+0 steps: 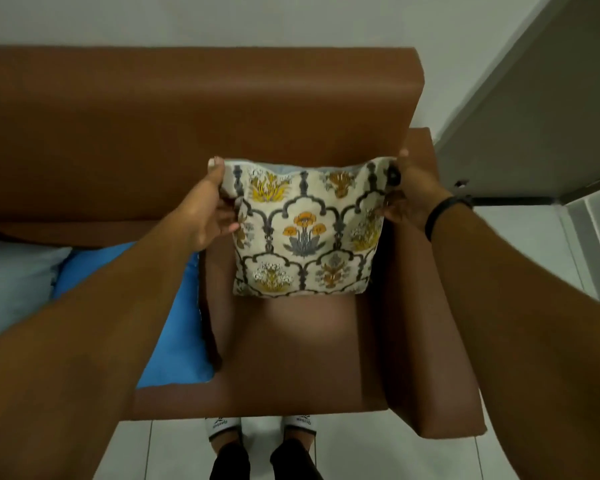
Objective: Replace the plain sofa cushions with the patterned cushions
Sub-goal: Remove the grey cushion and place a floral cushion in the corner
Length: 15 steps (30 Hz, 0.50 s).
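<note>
A cream patterned cushion (305, 230) with orange and yellow flowers stands upright on the right end of the brown sofa's seat (291, 348), against the backrest. My left hand (212, 209) grips its upper left corner. My right hand (406, 195) grips its upper right corner. A plain bright blue cushion (184, 306) lies flat on the seat to the left, partly under my left forearm. A plain pale blue cushion (11, 282) lies further left at the frame edge.
The sofa's brown backrest (187, 126) runs along a white wall. Its right armrest (426, 306) borders the cushion. A grey door panel (541, 109) stands at the right. White floor tiles and my feet (260, 441) show below the seat's front edge.
</note>
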Motion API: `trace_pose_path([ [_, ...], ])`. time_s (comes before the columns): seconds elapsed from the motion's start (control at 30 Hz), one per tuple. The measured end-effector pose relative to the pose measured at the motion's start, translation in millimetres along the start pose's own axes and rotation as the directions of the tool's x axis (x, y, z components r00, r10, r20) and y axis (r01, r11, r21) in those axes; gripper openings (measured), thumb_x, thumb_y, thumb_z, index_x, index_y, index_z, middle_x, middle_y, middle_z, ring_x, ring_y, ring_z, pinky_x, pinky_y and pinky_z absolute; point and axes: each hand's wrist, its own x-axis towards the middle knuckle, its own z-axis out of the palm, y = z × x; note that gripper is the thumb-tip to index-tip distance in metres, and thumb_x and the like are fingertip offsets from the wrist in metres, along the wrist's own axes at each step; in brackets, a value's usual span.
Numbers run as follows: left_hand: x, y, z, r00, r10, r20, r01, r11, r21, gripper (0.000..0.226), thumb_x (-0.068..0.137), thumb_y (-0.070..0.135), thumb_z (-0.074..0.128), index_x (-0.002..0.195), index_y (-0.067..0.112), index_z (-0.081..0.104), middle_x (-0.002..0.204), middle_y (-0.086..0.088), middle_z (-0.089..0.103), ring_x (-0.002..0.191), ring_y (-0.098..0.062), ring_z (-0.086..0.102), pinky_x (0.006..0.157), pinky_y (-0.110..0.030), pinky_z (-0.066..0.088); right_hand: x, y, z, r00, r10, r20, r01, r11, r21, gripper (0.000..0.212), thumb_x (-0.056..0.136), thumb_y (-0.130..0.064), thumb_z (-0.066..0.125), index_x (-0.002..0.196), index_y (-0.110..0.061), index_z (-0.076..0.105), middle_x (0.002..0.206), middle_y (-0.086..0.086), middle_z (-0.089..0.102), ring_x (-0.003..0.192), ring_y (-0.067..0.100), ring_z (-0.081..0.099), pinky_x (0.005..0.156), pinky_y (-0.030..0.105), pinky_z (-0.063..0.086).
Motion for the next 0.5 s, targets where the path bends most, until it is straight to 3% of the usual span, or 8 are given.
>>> trace_pose_path([
  [0.1, 16.3, 6.6, 6.9, 1.000, 0.027, 0.015, -0.027, 0.999, -0.024, 0.071, 0.093, 0.078, 0.037, 0.138, 0.028, 0.057, 0.147, -0.004, 0.056, 0.128, -0.025, 0.056, 0.087, -0.044, 0.053, 16.6, -2.2, 3.7, 0.997, -0.074, -0.005, 0.074, 0.997, -0.009, 0.074, 0.100, -0.075, 0.033, 0.149, -0.024, 0.054, 0.137, 0.008, 0.065, 0.105, 0.032, 0.072, 0.082, 0.046, 0.065],
  [0.2, 26.6, -2.5, 17.3, 0.998, 0.044, -0.049, -0.040, 0.996, 0.077, 0.091, 0.093, 0.074, 0.046, 0.166, 0.029, 0.014, 0.171, -0.008, 0.024, 0.148, -0.035, 0.037, 0.101, -0.051, 0.050, 18.0, 13.7, 11.6, 0.984, -0.180, 0.001, 0.179, 0.981, -0.072, 0.065, 0.104, -0.068, 0.035, 0.152, -0.026, 0.050, 0.141, 0.008, 0.064, 0.117, 0.032, 0.068, 0.096, 0.047, 0.059],
  [0.23, 26.4, -10.7, 22.4, 0.982, 0.137, -0.128, -0.104, 0.967, 0.232, 0.097, 0.093, 0.071, 0.049, 0.167, 0.025, 0.006, 0.173, -0.008, 0.016, 0.152, -0.036, 0.031, 0.107, -0.052, 0.045, 15.6, 24.7, 15.8, 0.952, -0.299, -0.060, 0.283, 0.940, -0.191, 0.062, 0.105, -0.061, 0.041, 0.152, -0.021, 0.050, 0.142, 0.010, 0.062, 0.122, 0.033, 0.066, 0.097, 0.044, 0.057],
  [0.3, 21.0, -34.9, 35.2, 0.843, 0.522, -0.129, -0.297, 0.652, 0.697, 0.101, 0.091, 0.068, 0.057, 0.166, 0.019, 0.010, 0.173, -0.009, 0.009, 0.156, -0.036, 0.020, 0.115, -0.055, 0.028, 6.8, 58.6, 27.9, 0.760, -0.636, -0.134, 0.460, 0.673, -0.579, 0.068, 0.101, -0.053, 0.057, 0.152, -0.010, 0.047, 0.152, 0.018, 0.051, 0.137, 0.038, 0.053, 0.102, 0.047, 0.051],
  [0.33, 16.7, -49.7, 44.1, 0.725, 0.688, 0.023, -0.386, 0.379, 0.841, 0.099, 0.089, 0.065, 0.061, 0.164, 0.019, 0.015, 0.172, -0.009, 0.009, 0.156, -0.034, 0.017, 0.114, -0.056, 0.025, -2.3, 77.2, 38.5, 0.658, -0.751, -0.061, 0.484, 0.484, -0.729, 0.075, 0.096, -0.053, 0.062, 0.154, -0.010, 0.044, 0.158, 0.020, 0.044, 0.144, 0.040, 0.045, 0.105, 0.053, 0.047],
  [0.4, 14.3, -75.5, 63.2, 0.548, 0.723, 0.421, -0.480, -0.140, 0.866, 0.097, 0.086, 0.056, 0.069, 0.161, 0.019, 0.021, 0.171, -0.010, 0.014, 0.157, -0.035, 0.016, 0.115, -0.059, 0.023, -11.2, 108.6, 63.6, 0.560, -0.795, 0.233, 0.504, 0.103, -0.857, 0.091, 0.086, -0.056, 0.069, 0.161, -0.016, 0.037, 0.170, 0.017, 0.028, 0.156, 0.042, 0.026, 0.113, 0.064, 0.037],
  [0.43, 18.2, -86.4, 71.2, 0.531, 0.652, 0.541, -0.486, -0.288, 0.825, 0.099, 0.085, 0.052, 0.071, 0.162, 0.019, 0.019, 0.171, -0.011, 0.015, 0.158, -0.036, 0.014, 0.116, -0.061, 0.025, -8.5, 122.1, 73.8, 0.565, -0.743, 0.360, 0.505, -0.034, -0.863, 0.097, 0.084, -0.055, 0.071, 0.165, -0.019, 0.032, 0.175, 0.014, 0.019, 0.160, 0.042, 0.015, 0.117, 0.067, 0.030],
  [0.5, 30.7, -96.2, 74.0, 0.612, 0.560, 0.559, -0.454, -0.330, 0.828, 0.104, 0.083, 0.046, 0.074, 0.164, 0.026, 0.012, 0.174, -0.008, 0.008, 0.159, -0.037, 0.007, 0.117, -0.066, 0.025, 5.9, 139.3, 76.2, 0.603, -0.672, 0.430, 0.463, -0.144, -0.875, 0.099, 0.087, -0.048, 0.072, 0.168, -0.027, 0.020, 0.179, 0.007, 0.003, 0.163, 0.040, 0.001, 0.119, 0.073, 0.021],
])
